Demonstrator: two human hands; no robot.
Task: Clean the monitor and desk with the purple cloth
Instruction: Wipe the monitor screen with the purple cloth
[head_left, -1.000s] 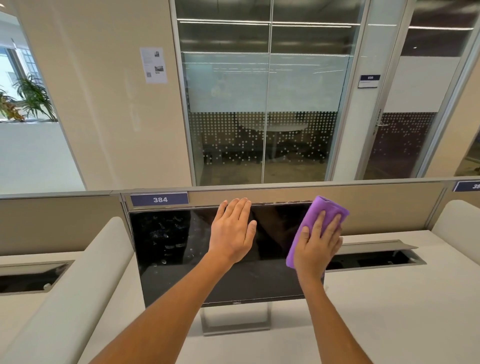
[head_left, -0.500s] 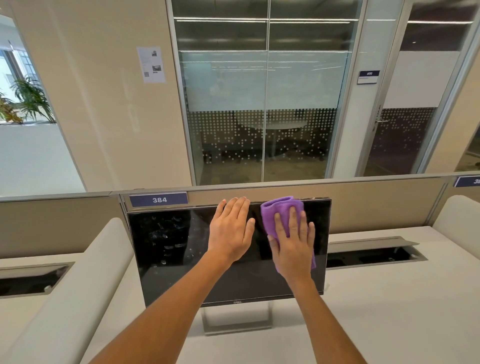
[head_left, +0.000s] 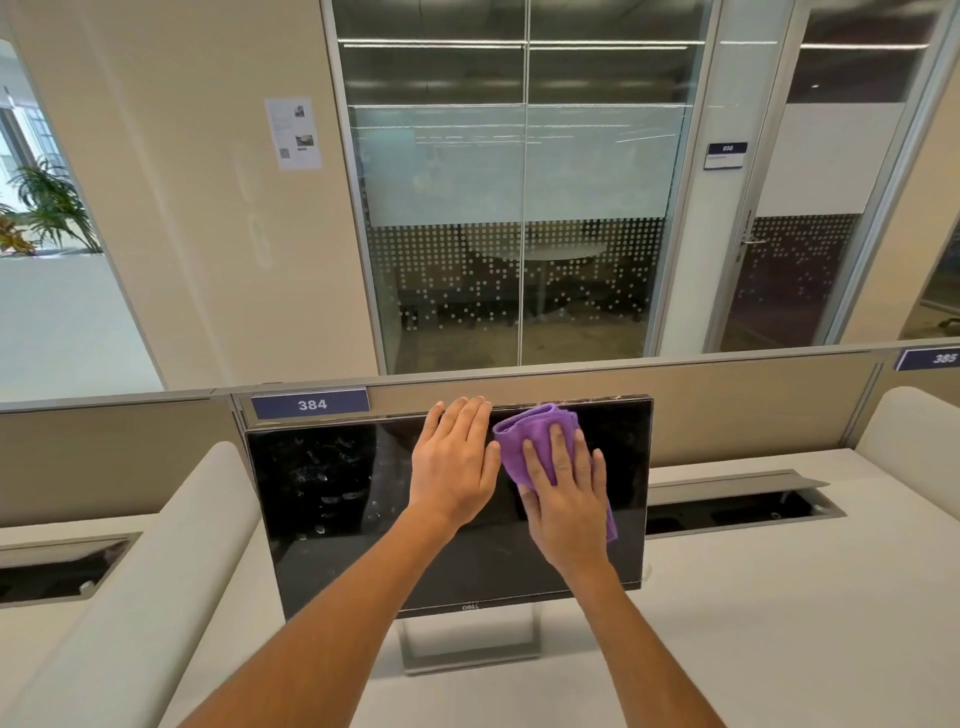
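A black monitor (head_left: 332, 499) stands on a silver stand on the white desk (head_left: 753, 623); smudges show on its left half. My left hand (head_left: 452, 462) lies flat on the screen's upper middle, fingers straight, reaching the top edge. Right beside it, my right hand (head_left: 566, 499) presses the folded purple cloth (head_left: 535, 431) flat against the screen with straight fingers. The cloth sticks out above my fingers and a strip shows below my palm at the right.
A beige partition (head_left: 727, 410) with labels 384 and 385 runs behind the monitor. Open cable troughs (head_left: 737, 506) are sunk into the desk left and right. White padded dividers (head_left: 156, 571) flank the desk. Glass office walls stand beyond.
My right hand has slid the cloth leftward across the screen from the upper right corner to beside my left hand. The left hand has stayed in place.
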